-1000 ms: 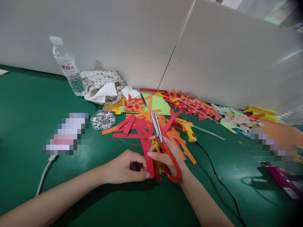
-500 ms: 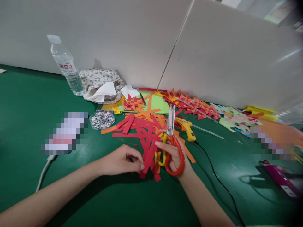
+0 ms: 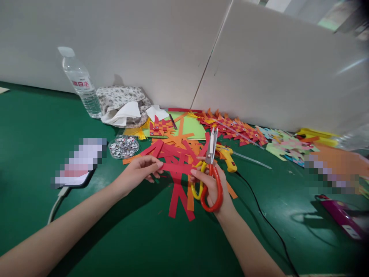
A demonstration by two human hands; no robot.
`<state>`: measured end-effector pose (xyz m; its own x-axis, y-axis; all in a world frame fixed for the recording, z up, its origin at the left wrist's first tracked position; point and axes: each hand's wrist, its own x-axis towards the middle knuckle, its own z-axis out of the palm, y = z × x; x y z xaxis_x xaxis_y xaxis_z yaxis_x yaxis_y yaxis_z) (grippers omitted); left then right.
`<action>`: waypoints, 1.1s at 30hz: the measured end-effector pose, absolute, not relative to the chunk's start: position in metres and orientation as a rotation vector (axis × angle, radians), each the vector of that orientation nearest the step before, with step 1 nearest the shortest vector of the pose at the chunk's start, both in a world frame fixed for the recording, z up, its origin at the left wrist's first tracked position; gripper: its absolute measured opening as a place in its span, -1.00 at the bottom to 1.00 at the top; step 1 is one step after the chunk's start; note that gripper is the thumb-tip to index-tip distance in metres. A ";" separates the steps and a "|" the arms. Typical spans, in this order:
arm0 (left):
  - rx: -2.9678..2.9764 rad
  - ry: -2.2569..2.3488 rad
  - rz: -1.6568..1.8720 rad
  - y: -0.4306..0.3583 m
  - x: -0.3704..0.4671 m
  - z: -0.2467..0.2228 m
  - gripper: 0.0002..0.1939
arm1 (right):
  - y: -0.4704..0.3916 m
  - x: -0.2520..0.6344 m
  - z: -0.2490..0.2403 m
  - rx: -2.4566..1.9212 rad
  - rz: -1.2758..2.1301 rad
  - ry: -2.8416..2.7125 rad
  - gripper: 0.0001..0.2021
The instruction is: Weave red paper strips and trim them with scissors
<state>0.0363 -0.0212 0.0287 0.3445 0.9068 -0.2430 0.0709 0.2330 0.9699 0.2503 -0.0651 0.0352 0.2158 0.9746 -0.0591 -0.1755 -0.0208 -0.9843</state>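
A short red paper strip (image 3: 177, 168) is stretched level between my two hands. My left hand (image 3: 142, 171) pinches its left end between thumb and fingers. At its right end, the thumb of my right hand (image 3: 211, 184) presses on the strip. That same hand also carries scissors (image 3: 211, 154) with one red and one yellow handle loop, their blades pointing up and slightly parted. Below and behind lies a loose pile of red strips (image 3: 175, 202) and orange strips (image 3: 182, 134) on the green table (image 3: 138, 242).
Behind the pile are woven red-orange paper fish (image 3: 236, 127), a green sheet (image 3: 196, 125) and a bag of googly eyes (image 3: 124, 147). A yellow glue gun (image 3: 229, 157) with a black cord lies right. A water bottle (image 3: 82, 84), phone (image 3: 82, 161) and purple power strip (image 3: 341, 219) stand around.
My left hand has moved up and left, lifting the red strip's near end so the strip swings from slanting to level. The scissors have tilted slightly and their blades show a wider gap.
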 end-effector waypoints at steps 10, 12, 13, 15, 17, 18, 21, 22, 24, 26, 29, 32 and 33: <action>1.222 1.057 0.817 -0.019 0.036 0.025 -0.71 | -0.066 0.246 0.040 -1.268 1.105 -0.910 -0.58; 1.243 1.038 0.834 -0.019 0.036 0.026 -0.72 | -0.066 0.246 0.039 -1.262 1.104 -0.908 -0.58; 1.252 1.028 0.843 -0.020 0.035 0.026 -0.72 | -0.065 0.246 0.039 -1.258 1.106 -0.908 -0.58; 1.258 1.016 0.853 -0.021 0.035 0.028 -0.72 | -0.065 0.247 0.037 -1.257 1.104 -0.911 -0.59; 1.240 1.007 0.842 -0.021 0.035 0.029 -0.72 | -0.065 0.248 0.037 -1.260 1.098 -0.915 -0.59; 1.222 1.007 0.833 -0.021 0.035 0.028 -0.72 | -0.064 0.249 0.036 -1.261 1.093 -0.914 -0.59; 1.172 1.025 0.815 -0.020 0.035 0.028 -0.72 | -0.064 0.249 0.037 -1.251 1.076 -0.902 -0.60; 1.165 1.033 0.820 -0.019 0.035 0.028 -0.71 | -0.064 0.249 0.037 -1.251 1.065 -0.903 -0.61; 1.165 1.038 0.838 -0.020 0.035 0.028 -0.71 | -0.064 0.249 0.037 -1.267 1.034 -0.909 -0.61; 1.172 1.023 0.850 -0.021 0.036 0.029 -0.71 | -0.063 0.249 0.037 -1.290 1.002 -0.903 -0.60; 1.188 0.992 0.855 -0.023 0.038 0.028 -0.74 | -0.063 0.248 0.038 -1.276 1.005 -0.893 -0.57; 1.208 0.953 0.895 -0.024 0.039 0.025 -0.79 | -0.065 0.248 0.039 -1.246 1.038 -0.902 -0.55; 1.210 0.938 0.914 -0.024 0.039 0.025 -0.80 | -0.065 0.248 0.039 -1.240 1.052 -0.899 -0.54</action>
